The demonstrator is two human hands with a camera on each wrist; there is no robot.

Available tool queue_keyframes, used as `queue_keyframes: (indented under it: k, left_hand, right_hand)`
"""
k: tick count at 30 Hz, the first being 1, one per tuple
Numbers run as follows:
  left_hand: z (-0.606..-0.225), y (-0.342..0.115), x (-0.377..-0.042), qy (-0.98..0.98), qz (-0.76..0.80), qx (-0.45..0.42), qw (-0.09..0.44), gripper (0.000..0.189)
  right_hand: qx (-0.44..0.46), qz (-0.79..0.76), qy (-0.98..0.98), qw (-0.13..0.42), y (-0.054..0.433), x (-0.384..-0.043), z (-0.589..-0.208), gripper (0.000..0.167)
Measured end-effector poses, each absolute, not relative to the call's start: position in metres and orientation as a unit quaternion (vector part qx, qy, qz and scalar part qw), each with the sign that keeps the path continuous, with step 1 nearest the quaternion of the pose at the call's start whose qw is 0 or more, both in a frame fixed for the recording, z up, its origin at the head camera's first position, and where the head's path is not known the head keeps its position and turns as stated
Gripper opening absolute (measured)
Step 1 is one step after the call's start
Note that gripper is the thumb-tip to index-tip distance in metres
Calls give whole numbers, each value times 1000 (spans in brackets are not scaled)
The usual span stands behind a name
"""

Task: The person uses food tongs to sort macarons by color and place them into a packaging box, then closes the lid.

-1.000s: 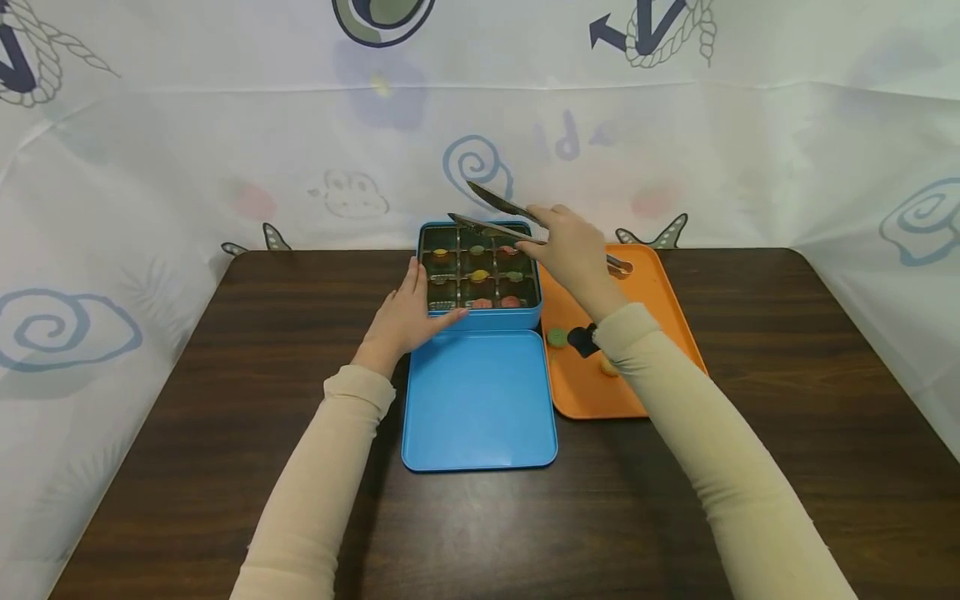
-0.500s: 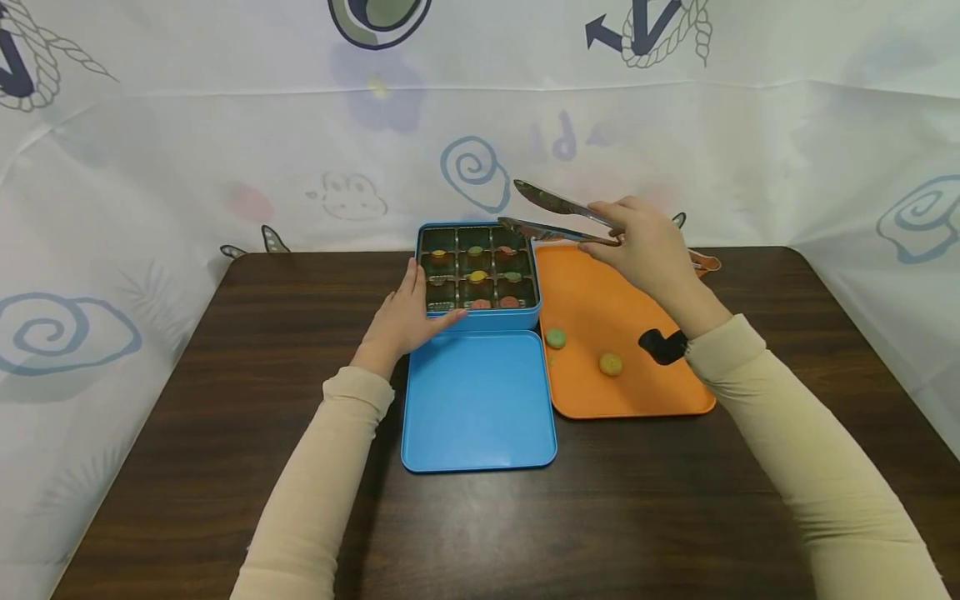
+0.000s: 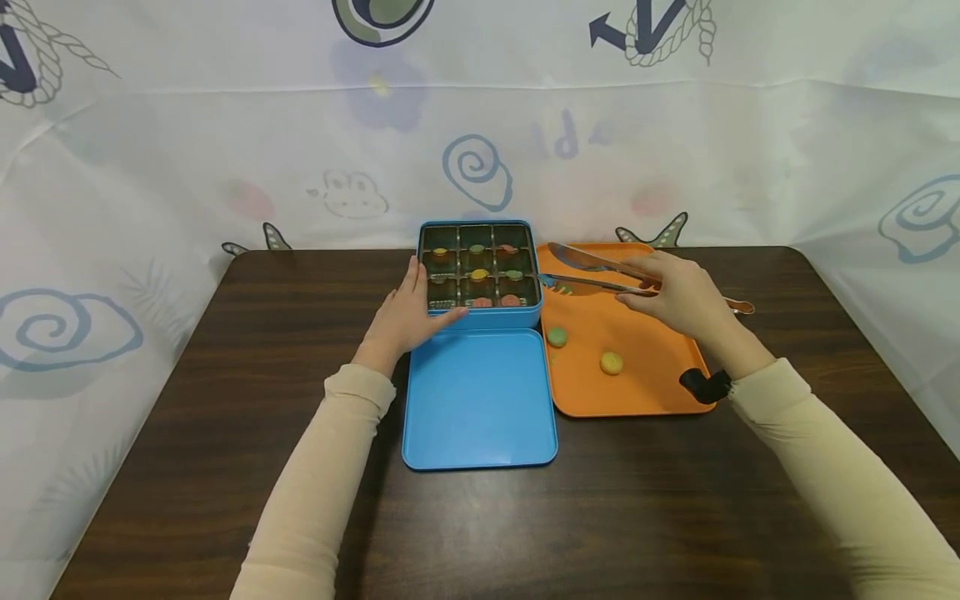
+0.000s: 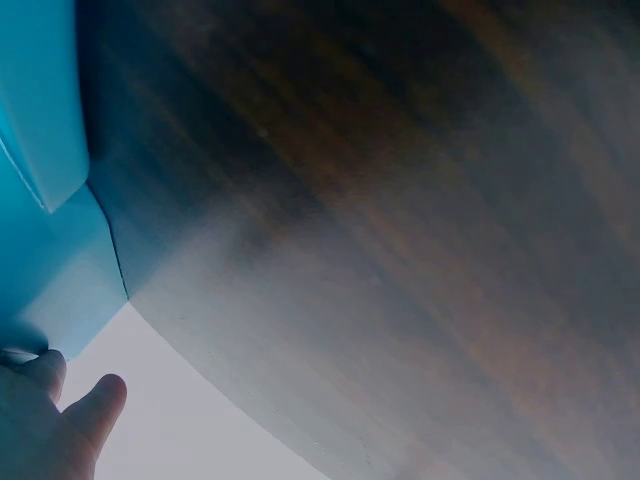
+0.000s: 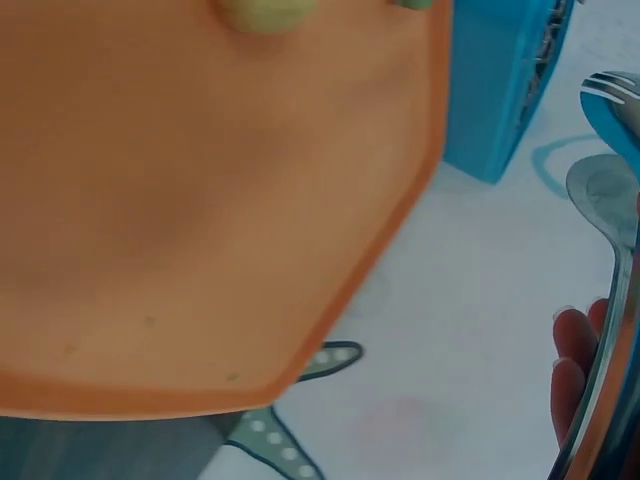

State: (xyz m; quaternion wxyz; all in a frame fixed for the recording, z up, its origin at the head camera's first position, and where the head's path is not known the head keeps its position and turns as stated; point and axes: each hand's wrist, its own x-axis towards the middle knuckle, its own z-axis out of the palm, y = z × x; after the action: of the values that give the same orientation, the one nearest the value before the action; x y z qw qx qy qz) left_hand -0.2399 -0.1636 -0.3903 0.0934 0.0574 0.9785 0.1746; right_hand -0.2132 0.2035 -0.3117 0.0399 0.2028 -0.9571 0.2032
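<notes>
In the head view a blue tin [image 3: 495, 319] stands at the table's far edge, its divided insert holding several macarons in yellow, green and pink. My left hand [image 3: 396, 321] steadies it, straight fingers against the left side and thumb along the front corner. My right hand [image 3: 678, 296] grips metal tongs [image 3: 600, 285] above the orange tray [image 3: 592, 400]. One tong end is fork-shaped, the other spoon-shaped, as the right wrist view shows; the ends stand apart with nothing between them. A green macaron [image 3: 557, 337] and a yellow macaron [image 3: 611, 363] lie on the tray.
The tin's blue lid [image 3: 480, 400] lies opened flat toward me, beside the tray. Everything sits on a dark wooden table [image 3: 300, 517]. Behind it hangs a printed white cloth [image 3: 247, 150].
My right hand has carried the tongs from above the tin rightward and then down over the tray, uncovering the yellow macaron. The left hand stays put.
</notes>
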Motion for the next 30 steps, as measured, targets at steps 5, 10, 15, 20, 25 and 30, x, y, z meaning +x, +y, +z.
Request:
queue_keyframes:
  k: [5,10,15,20,25,30]
  left_hand:
    - [-389,-162,-241,978,177,62,89,110]
    - [-389,-161,-242,979,174,62,91,110]
    - [-389,-162,-242,979,172,60,93,110]
    - [-389,-163,-241,979,174,60,92,110]
    - [-390,-163,-239,978,177,58,92,110]
    - [-391,-164,-239,978,179,58,88,110]
  right_hand:
    - [205,203,-957,36,210,-209,-325,47]
    - [218,206,-953,31,215,-204,-338,45]
    - [235,202,-950,31,219,-202,-350,42]
    - [237,203,-950,19,220,-199,-358,41]
    - [251,204,-946,14,220,-198,-365,40]
    - [262,196,-945,22,219,-198,-370,38]
